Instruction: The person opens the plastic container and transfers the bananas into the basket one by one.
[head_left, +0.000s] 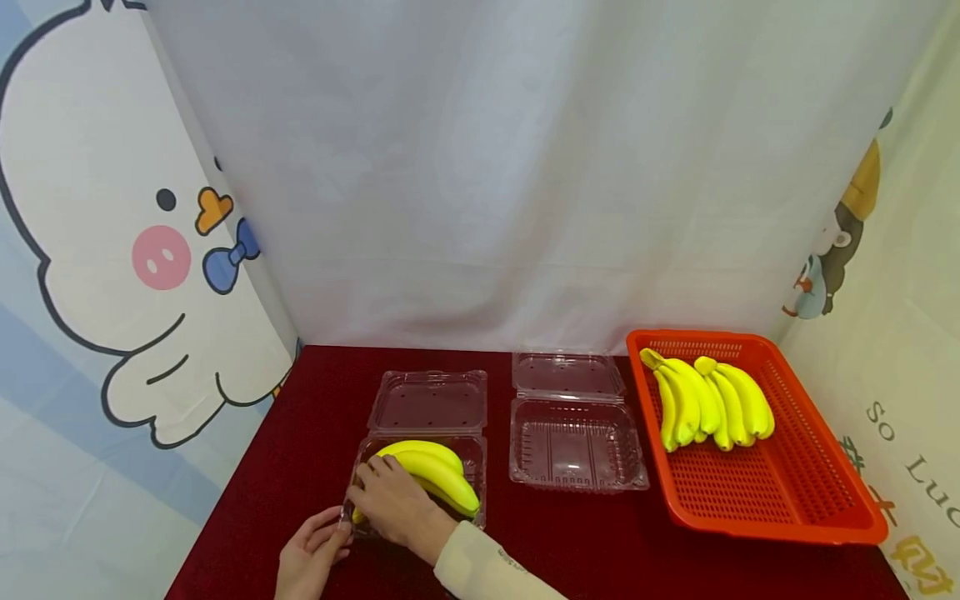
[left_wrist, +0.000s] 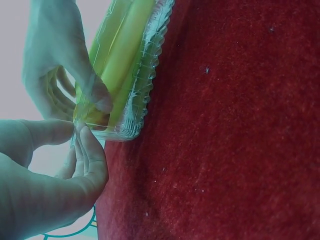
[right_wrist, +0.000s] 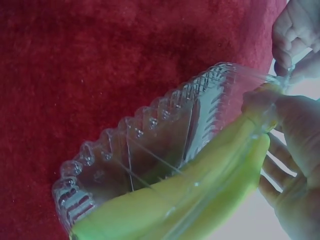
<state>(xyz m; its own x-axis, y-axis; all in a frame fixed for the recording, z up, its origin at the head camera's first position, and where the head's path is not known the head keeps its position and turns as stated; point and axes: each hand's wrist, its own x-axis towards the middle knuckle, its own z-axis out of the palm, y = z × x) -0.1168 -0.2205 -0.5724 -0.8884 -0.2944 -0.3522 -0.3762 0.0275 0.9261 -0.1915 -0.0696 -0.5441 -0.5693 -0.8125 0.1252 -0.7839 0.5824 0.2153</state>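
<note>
A bunch of yellow bananas (head_left: 435, 473) lies in a clear plastic clamshell container (head_left: 482, 467), its lid (head_left: 429, 403) folded back flat behind it. My right hand (head_left: 397, 507) grips the bunch at its stem end, near the front left corner. The right thumb lies across the stems in the left wrist view. With thumb and fingertips, my left hand (head_left: 311, 552) pinches the container's rim at that same corner. Seen from the right wrist, the bananas (right_wrist: 200, 192) reach along the ridged container wall (right_wrist: 145, 120).
A second clear clamshell container (head_left: 573, 450) stands to the right with its lid back. Beyond it, a red plastic basket (head_left: 765, 492) holds more bananas (head_left: 708, 400). Dark red cloth (head_left: 285, 433) covers the table, and a pale curtain (head_left: 465, 183) hangs behind.
</note>
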